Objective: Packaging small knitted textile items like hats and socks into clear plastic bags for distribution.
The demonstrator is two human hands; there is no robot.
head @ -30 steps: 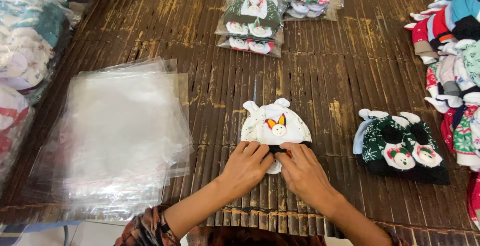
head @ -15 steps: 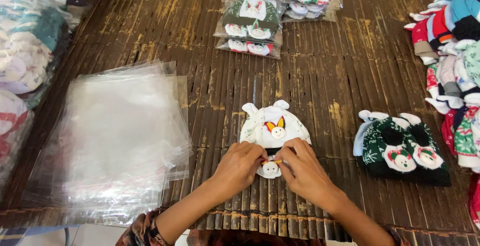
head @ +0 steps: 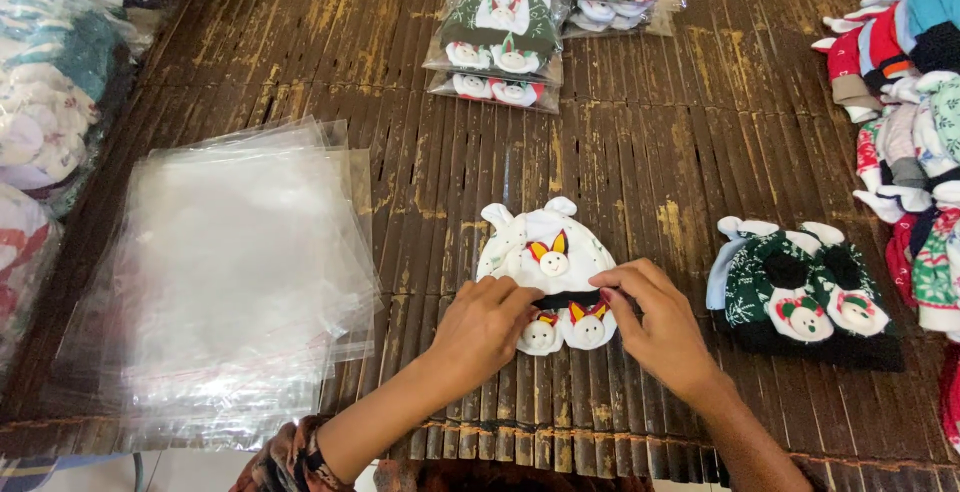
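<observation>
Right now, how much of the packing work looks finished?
Done: sealed packs lie at the top. In hand: the left hand and right hand arrange a white baby set. Left: the green set, the loose pile and the empty bags.

Clear bags [head: 235, 272] left; packed sets [head: 498, 47] beyond.
</observation>
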